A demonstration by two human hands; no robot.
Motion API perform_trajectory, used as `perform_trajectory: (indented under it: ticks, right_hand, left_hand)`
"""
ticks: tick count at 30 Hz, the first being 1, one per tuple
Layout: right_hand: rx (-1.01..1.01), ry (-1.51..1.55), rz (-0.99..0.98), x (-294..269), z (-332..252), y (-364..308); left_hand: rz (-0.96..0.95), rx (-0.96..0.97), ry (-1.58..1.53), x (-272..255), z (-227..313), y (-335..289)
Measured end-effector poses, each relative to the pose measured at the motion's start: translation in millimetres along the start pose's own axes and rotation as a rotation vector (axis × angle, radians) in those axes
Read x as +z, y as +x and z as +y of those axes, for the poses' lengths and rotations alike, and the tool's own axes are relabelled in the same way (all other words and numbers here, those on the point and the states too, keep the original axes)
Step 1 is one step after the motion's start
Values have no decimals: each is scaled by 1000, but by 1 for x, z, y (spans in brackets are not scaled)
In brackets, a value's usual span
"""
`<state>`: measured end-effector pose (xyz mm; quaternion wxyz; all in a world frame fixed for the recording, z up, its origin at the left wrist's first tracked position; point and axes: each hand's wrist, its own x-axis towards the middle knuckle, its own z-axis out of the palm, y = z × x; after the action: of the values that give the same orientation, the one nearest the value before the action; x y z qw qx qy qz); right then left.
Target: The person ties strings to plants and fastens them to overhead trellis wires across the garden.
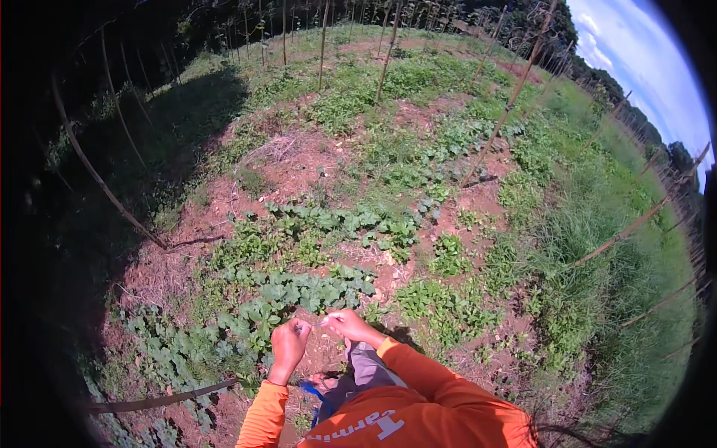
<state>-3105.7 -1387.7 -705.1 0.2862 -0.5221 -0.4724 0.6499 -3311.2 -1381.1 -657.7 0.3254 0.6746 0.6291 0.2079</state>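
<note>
My left hand (290, 345) is closed, its fingers bent in a pinch in front of my body. Close on its right, my right hand (351, 327) pinches too, fingertips pointing at the left ones. A small, thin, pale thing (320, 324) shows in the narrow gap between them, too small to name. Below the hands are my grey trousers (366, 358) and a strip of blue material (320, 403). Just beyond them grow broad-leaved, grey-green creeping plants (310, 290) on reddish soil.
Wooden poles stand over the field, one leaning at the left (101, 183), another at the right (508, 108). A brown stick (164, 399) reaches in at lower left. Tall grass (590, 231) borders the right side. Low leafy plants (448, 306) grow right of my hands.
</note>
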Motion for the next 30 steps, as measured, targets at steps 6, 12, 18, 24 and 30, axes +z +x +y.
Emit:
perform_trajectory:
  ticks: [6, 12, 18, 24, 30]
  right_hand:
    - [156, 475, 601, -110, 90, 100]
    - [53, 722, 143, -61, 51, 158]
    - [77, 438, 491, -96, 78, 152]
    - [-134, -23, 1064, -159, 81, 110]
    - [-677, -630, 205, -120, -24, 80]
  left_hand:
    - [298, 88, 321, 24, -4, 171]
    - [-112, 26, 539, 82, -46, 237]
    - [-391, 29, 482, 135, 13, 239]
    - [-364, 61, 370, 147, 24, 258]
    - [-438, 25, -271, 119, -23, 213]
